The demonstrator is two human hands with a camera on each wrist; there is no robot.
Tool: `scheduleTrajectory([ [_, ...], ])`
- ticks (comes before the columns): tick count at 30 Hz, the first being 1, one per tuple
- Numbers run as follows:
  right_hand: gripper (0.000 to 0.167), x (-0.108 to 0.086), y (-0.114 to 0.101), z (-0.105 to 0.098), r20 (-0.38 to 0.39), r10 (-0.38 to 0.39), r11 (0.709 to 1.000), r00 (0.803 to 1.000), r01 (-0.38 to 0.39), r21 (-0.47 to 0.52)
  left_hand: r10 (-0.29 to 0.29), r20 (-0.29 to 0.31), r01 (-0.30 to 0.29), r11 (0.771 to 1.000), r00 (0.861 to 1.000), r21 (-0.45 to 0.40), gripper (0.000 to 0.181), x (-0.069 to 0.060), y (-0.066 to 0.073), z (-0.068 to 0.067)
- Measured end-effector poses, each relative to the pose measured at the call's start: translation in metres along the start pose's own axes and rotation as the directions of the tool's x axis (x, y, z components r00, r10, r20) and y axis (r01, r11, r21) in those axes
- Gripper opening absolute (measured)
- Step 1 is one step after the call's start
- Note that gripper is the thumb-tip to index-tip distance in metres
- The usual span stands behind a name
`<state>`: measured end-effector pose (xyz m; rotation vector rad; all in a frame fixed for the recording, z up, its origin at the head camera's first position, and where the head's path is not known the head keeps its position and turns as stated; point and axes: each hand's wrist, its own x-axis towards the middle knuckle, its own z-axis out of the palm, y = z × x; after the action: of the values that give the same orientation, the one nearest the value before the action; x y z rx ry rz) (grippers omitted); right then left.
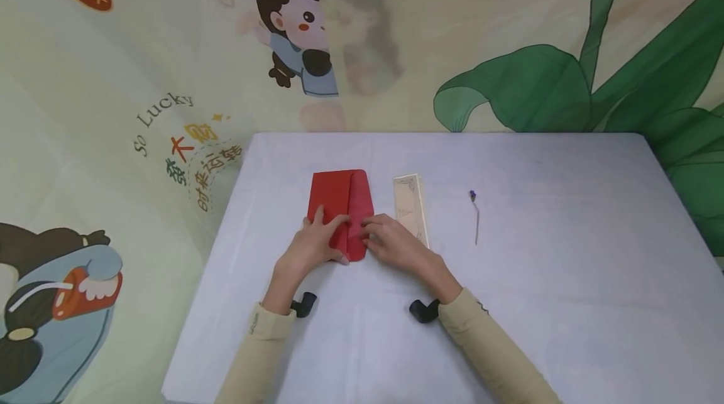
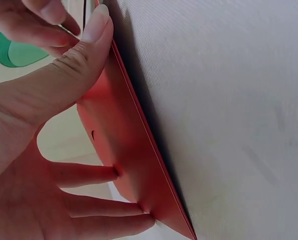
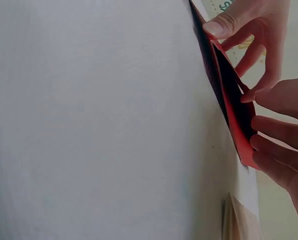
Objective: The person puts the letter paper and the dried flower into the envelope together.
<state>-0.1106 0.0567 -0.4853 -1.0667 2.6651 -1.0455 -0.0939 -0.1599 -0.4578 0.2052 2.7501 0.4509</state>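
Observation:
A red envelope (image 1: 330, 193) lies on the white table, its flap folded out to the right. In the right wrist view, the envelope (image 3: 246, 150) has its mouth gaping, dark inside. My left hand (image 1: 310, 242) spreads over the body; the thumb presses by the near edge, and the straight fingertips touch the paper, as the left wrist view also shows for this left hand (image 2: 33, 150). At the flap is my right hand (image 1: 398, 244), its fingertips touching the flap's edge. Partly behind that hand lies a cream, banknote-like stack of paper (image 1: 408, 200).
A thin-stemmed dried flower (image 1: 476, 215) with a dark purple head lies right of the paper stack. The white table (image 1: 565, 316) extends to the right. A printed cloth (image 1: 396, 109) hangs behind the table's far edge.

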Motion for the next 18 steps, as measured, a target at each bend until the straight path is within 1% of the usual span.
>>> scheduleTrajectory([
  [3,0.023,-0.005,0.001,-0.005,-0.074,-0.001,0.999,0.997,-0.003,-0.048,-0.002,-0.01,0.002,1.0,1.0,-0.004,0.089,0.0,0.001,0.001],
  [5,0.023,-0.008,0.001,-0.008,-0.136,0.03,0.996,0.99,-0.04,-0.077,-0.007,-0.013,0.006,1.0,1.0,-0.007,0.089,0.0,0.001,0.001],
  [7,0.023,-0.011,0.003,-0.012,-0.198,0.08,0.991,0.977,-0.1,-0.091,-0.006,-0.018,0.006,1.0,1.0,-0.01,0.089,0.0,0.001,0.001],
  [10,0.025,-0.017,0.006,-0.019,-0.289,0.163,0.978,0.943,-0.194,-0.082,-0.006,-0.021,0.006,1.0,1.0,-0.015,0.087,0.0,0.001,0.001],
  [12,0.028,-0.021,0.009,-0.024,-0.336,0.217,0.965,0.916,-0.254,-0.07,-0.005,-0.019,0.004,1.0,1.0,-0.02,0.087,0.0,0.001,0.002],
  [14,0.031,-0.025,0.012,-0.027,-0.386,0.254,0.95,0.887,-0.303,-0.069,-0.004,-0.016,0.004,1.0,1.0,-0.025,0.086,0.0,0.001,0.002],
  [18,0.033,-0.031,0.018,-0.03,-0.441,0.343,0.912,0.829,-0.407,-0.055,-0.001,-0.012,0.0,0.999,1.0,-0.033,0.087,0.001,0.001,0.002],
])
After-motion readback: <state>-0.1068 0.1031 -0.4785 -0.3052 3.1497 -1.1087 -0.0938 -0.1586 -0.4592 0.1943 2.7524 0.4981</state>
